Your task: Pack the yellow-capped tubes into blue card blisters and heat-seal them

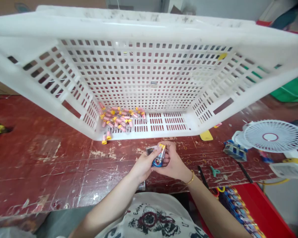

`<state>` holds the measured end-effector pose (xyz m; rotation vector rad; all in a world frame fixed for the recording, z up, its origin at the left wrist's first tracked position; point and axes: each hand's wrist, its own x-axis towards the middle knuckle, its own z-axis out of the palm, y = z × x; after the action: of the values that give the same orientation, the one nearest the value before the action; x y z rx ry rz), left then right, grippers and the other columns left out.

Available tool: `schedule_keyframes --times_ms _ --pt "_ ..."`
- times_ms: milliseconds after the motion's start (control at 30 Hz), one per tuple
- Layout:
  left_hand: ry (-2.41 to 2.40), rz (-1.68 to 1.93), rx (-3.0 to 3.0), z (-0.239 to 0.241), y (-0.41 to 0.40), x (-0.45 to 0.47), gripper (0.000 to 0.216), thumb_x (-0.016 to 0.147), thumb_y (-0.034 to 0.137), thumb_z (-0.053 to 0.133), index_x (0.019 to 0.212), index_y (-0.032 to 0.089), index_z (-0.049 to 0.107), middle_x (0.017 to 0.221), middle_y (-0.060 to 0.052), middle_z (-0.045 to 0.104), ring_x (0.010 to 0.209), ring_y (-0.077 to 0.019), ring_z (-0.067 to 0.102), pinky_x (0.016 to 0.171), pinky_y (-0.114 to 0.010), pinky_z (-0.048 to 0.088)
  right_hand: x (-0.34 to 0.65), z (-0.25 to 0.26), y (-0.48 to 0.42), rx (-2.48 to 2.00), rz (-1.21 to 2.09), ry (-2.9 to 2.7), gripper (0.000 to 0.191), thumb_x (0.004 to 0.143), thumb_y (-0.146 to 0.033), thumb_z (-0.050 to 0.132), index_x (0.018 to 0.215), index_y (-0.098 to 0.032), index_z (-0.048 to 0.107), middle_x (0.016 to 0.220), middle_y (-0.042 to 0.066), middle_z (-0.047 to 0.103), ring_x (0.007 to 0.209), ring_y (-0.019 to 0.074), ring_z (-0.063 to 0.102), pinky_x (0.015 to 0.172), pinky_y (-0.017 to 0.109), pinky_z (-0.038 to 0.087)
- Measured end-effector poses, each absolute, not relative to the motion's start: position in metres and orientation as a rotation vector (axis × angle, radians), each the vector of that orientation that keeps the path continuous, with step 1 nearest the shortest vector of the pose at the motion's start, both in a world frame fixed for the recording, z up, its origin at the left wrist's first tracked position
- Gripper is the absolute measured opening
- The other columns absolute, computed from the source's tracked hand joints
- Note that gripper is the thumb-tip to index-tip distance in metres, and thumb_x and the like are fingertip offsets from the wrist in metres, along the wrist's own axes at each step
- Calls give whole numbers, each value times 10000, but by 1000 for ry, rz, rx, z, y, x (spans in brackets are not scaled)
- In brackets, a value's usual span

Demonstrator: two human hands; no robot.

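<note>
A small blue-and-yellow printed packet (159,159) is held between my two hands, just in front of my body. My left hand (144,165) closes on it from the left, thumb laid across its face. From the right, my right hand (173,163) wraps its fingers behind and under the packet. A dark, shiny flap shows at its upper left; whether it belongs to the same packet I cannot tell. Beyond the hands a large white plastic basket (149,28) lies on its side, its opening facing me. Several small pink tubes with yellow caps (119,120) lie in its lower left.
At right on the worn red table (72,165) are a white round fan (270,136), blue packets (235,150), a teal clip (215,171) and a yellow card (206,135). A red tray (265,208) with rows of blue packets sits at lower right. Behind is a green bin (293,91).
</note>
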<state>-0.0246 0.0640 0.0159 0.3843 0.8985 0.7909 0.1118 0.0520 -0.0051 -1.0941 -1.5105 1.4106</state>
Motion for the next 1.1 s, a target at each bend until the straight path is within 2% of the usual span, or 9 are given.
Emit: schedule_keyframes --times_ms 167,533,733,800,867,933,967,1033,1100 --pt "907 763 488 17 58 -26 380 637 396 800 875 117 701 730 -64 731 620 -132 673 583 -188 502 109 -8 49 -1131 1320 -1393 634 632 -152 739 1077 -303 315 1143 39 455 894 142 603 634 242 552" --pt "917 788 452 12 54 -24 399 615 373 819 908 127 706 785 -65 739 702 -155 686 686 -229 505 110 -7 45 -1142 1302 -1426 671 635 -134 726 1136 -288 307 1146 69 476 831 143 611 626 254 546" --pt "928 813 482 10 53 -25 402 604 370 825 895 117 710 767 -70 734 701 -167 682 714 -257 518 114 -7 44 -1152 1335 -1408 684 631 -217 769 1145 -288 323 1106 67 513 793 151 616 627 277 550" --pt "938 828 519 7 53 -25 413 607 361 824 917 117 704 780 -69 734 734 -178 683 749 -276 525 117 -4 46 -1126 1338 -1414 682 593 -254 810 1120 -275 378 1078 57 534 835 165 607 692 302 549" --pt "951 818 571 5 51 -23 400 636 378 802 926 124 696 818 -71 735 778 -197 685 766 -304 537 121 0 47 -1108 1307 -1374 499 634 -319 791 1016 -245 479 1010 42 568 872 170 592 781 330 529" --pt "963 745 609 2 48 -19 391 706 452 727 932 135 691 878 -84 735 830 -226 685 748 -329 554 130 2 44 -1128 1282 -1250 293 717 -389 721 877 -219 544 923 31 601 836 158 593 794 340 516" --pt "966 691 615 1 46 -16 402 741 488 679 945 141 688 914 -93 733 861 -242 683 738 -338 559 137 1 41 -1150 1270 -1163 261 741 -415 692 831 -212 555 890 26 616 803 151 597 777 339 518" --pt "956 585 628 -1 43 -10 420 787 510 614 1008 158 676 996 -102 724 945 -264 669 748 -346 562 165 -6 27 -1259 1188 -988 295 726 -464 691 807 -207 568 861 21 645 757 145 609 738 333 523" --pt "943 517 678 -5 42 -4 420 772 451 657 1099 188 639 1073 -91 708 1002 -267 654 771 -349 561 213 -17 -1 -1485 973 -815 361 690 -519 696 829 -205 582 864 24 668 760 148 621 735 326 521"
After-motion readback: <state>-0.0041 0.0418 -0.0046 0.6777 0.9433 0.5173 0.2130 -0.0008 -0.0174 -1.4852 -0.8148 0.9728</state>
